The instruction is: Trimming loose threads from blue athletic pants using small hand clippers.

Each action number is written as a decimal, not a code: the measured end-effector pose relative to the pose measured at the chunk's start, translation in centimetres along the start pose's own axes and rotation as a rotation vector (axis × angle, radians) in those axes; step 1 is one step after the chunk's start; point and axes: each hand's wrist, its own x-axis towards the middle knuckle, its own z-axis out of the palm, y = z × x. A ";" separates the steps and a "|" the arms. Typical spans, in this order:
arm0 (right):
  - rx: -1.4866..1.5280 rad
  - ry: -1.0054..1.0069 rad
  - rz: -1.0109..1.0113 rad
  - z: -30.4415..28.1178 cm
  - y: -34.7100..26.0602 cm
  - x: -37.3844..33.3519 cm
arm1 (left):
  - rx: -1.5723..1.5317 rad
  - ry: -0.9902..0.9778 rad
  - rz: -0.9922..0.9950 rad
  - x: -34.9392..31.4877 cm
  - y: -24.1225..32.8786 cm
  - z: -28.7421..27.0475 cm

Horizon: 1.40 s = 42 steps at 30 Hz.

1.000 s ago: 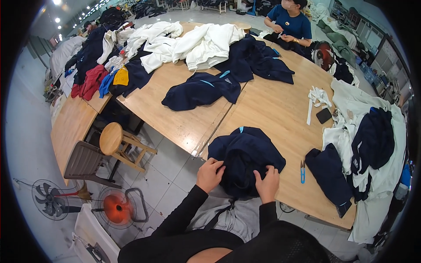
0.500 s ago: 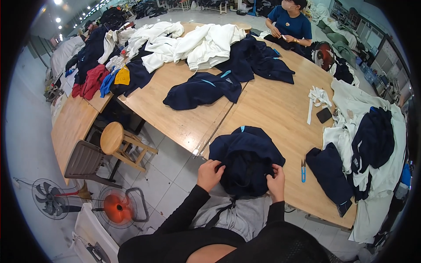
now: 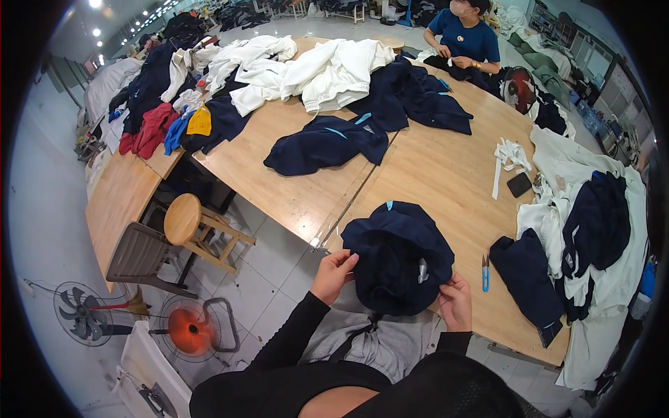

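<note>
A dark navy garment (image 3: 397, 254) lies bunched at the near edge of a long wooden table (image 3: 446, 177). My left hand (image 3: 333, 275) grips its left edge, and my right hand (image 3: 456, 301) pinches its lower right edge. A small white label shows on the cloth near my right hand. Blue thread snips (image 3: 485, 273) lie on the table just right of the garment. A folded navy piece (image 3: 526, 275) sits farther right.
Another navy garment (image 3: 324, 143) lies mid-table, with white (image 3: 327, 70) and navy (image 3: 418, 97) heaps behind it. A person in a blue top (image 3: 463, 35) sits at the far end. A phone (image 3: 519, 184), a round stool (image 3: 185, 219), a chair (image 3: 139, 254) and floor fans (image 3: 188, 331) are nearby.
My right hand has slid right and down along the garment's edge, and my left hand has shifted slightly. The garment is spread a little wider and pulled toward me.
</note>
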 end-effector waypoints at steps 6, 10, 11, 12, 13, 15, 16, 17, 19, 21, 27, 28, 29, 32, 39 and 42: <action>0.451 0.098 -0.038 -2.4 -1.8 0.6 | -0.583 -0.250 -0.075 1.6 1.6 -0.2; 0.615 -0.088 0.050 -6.9 -1.2 -0.1 | -0.731 -0.221 -0.112 1.4 3.2 -0.4; 0.619 -0.079 0.054 -7.4 -1.1 -0.4 | -0.656 -0.215 -0.107 1.1 3.4 -0.5; 0.643 -0.122 0.066 -8.0 -1.1 -0.5 | -0.653 -0.212 -0.118 0.9 3.7 -0.4; 0.671 -0.157 0.088 -7.9 -1.1 -0.7 | -0.607 -0.187 -0.129 0.7 3.8 -0.5; 0.605 0.065 0.070 -4.9 -1.9 -1.0 | -0.524 -0.126 -0.127 0.6 3.1 -1.9; 0.517 0.278 0.035 -3.1 -2.5 -1.4 | -0.510 -0.077 -0.125 0.7 2.8 -2.2; 0.503 0.295 0.028 -1.6 -3.1 -1.7 | -0.498 -0.076 -0.115 0.6 2.8 -2.4; 0.481 0.275 0.019 -1.2 -3.8 -1.9 | -0.485 -0.055 -0.112 0.6 3.4 -2.0; 0.475 0.231 0.042 -1.9 -4.0 -1.9 | -0.508 -0.045 -0.117 1.2 3.8 -2.5; 0.467 0.249 0.048 -1.2 -4.9 -1.9 | -0.527 0.057 -0.107 1.2 5.4 -3.0; 0.449 0.297 0.038 -0.7 -5.1 -2.6 | -0.510 0.065 -0.094 1.0 5.6 -3.1; 0.440 0.331 0.010 -0.8 -5.0 -2.8 | -0.526 0.070 -0.093 1.0 5.7 -3.3; 0.375 0.386 -0.009 0.6 -5.9 -3.8 | -0.538 0.101 -0.092 0.4 6.2 -3.4; 0.340 0.284 -0.046 -1.4 -5.7 -4.5 | -0.578 0.032 -0.010 0.1 5.9 -5.0; 0.323 0.346 -0.099 -1.8 -5.3 -5.1 | -0.543 0.105 -0.009 -0.3 6.5 -3.4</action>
